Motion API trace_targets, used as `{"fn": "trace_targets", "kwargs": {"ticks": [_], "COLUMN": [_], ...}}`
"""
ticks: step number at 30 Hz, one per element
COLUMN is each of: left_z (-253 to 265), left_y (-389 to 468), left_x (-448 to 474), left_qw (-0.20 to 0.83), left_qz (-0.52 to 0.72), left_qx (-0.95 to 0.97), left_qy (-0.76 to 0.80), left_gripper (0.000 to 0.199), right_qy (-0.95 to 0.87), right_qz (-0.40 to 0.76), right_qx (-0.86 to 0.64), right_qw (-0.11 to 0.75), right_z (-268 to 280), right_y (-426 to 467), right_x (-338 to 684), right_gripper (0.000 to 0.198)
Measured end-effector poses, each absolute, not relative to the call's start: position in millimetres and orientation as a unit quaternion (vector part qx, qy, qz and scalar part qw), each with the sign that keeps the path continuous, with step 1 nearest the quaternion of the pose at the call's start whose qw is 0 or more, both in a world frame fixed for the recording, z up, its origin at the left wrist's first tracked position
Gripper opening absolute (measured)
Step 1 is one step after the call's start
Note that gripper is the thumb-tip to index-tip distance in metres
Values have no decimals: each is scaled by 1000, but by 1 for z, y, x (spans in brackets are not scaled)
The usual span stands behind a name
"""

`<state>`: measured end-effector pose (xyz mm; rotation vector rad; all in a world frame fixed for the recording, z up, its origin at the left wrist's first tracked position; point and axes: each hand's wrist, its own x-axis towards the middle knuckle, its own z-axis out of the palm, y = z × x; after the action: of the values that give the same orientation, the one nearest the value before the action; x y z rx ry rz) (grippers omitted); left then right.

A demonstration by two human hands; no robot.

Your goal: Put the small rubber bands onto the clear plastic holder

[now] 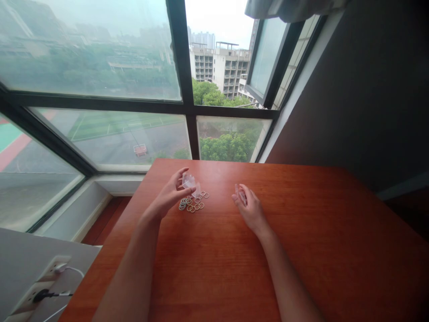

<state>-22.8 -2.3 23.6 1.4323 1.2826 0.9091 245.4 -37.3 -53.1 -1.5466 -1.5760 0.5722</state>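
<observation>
My left hand (172,191) is curled round a small clear plastic box (188,180), thumb on the near side and fingers on the far side. Another see-through part (197,190) shows at the box's lower right; I cannot tell whether it belongs to it. Below and beside the box, several pale rings (191,207) lie in a loose cluster on the brown wooden table (214,259). Over to the right, my right hand (248,203) pinches a thin clear plastic piece (237,190) between thumb and fingers, apart from the rings. Its fingers partly hide that piece.
The table's far edge meets a large framed window (187,109), with one pane (268,58) swung outward. A dark wall (362,89) stands at the right. Low on the left wall are power sockets (36,286) with plugged-in cables.
</observation>
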Motion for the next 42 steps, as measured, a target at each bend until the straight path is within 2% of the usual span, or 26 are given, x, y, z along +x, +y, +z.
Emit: {"fn": "trace_targets", "kwargs": {"ticks": [4,8,10,13,20,26,32,36,39,42], "left_z": [4,-9,-7,1,-1,-11,-37,-44,-41,-37], "left_y": [7,16,15,10,3,12,29,29,24,19], "left_x": [-19,-24,-28,-31,-26,-22,-15,-3,7,11], "left_qw": [434,334,346,426,483,442,339,200,101,49], "left_qz": [405,404,382,319,284,351,426,356,290,239], "left_qx": [605,633,639,642,643,622,613,682,735,753], "left_qy": [531,570,571,552,522,542,573,607,604,611], "left_gripper": [81,80,80,80,75,78,76,73,67,61], "right_qy": [-489,-332,-292,-273,-243,-245,-272,-298,-342,-380], "right_qz": [384,515,548,574,596,604,602,574,532,470], "right_qx": [-603,-538,-517,-501,-492,-466,-453,-493,-541,-604], "right_qw": [500,579,590,588,586,599,598,583,555,519], "right_z": [-46,-40,-39,-39,-42,-41,-44,-46,-47,-50], "right_y": [-37,-36,-36,-36,-36,-37,-37,-36,-37,-37], "right_x": [246,247,247,247,246,244,236,234,235,237], "right_gripper": [60,62,62,60,59,53,39,29,30,33]}}
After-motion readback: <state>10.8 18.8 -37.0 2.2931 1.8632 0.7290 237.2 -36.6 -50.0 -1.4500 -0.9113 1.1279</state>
